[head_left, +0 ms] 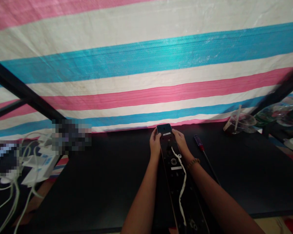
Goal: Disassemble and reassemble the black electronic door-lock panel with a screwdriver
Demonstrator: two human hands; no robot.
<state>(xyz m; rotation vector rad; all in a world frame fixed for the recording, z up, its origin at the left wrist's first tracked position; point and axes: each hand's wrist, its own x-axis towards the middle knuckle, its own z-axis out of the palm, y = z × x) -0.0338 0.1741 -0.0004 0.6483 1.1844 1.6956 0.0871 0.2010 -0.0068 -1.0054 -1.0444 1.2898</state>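
Note:
A long, narrow black panel (177,188) runs from the far part of the table towards me, reaching the bottom of the view. White labels, small fittings and a white sleeved cable (183,187) lie along its upper face. My left hand (155,139) grips the left edge near the far end, thumb on top. On the opposite edge, my right hand (181,141) is closed around the same end. The undersides of my fingers are hidden. To the right of my right forearm lies a screwdriver (200,146) with a purple and red handle, touching neither hand.
The black table (107,182) stands before a striped plastic sheet (146,78). At the back right is a clear plastic cup (241,122) with a straw, beside plastic bags (280,113). White cables (26,159) hang at the left, near a dark metal post (34,97).

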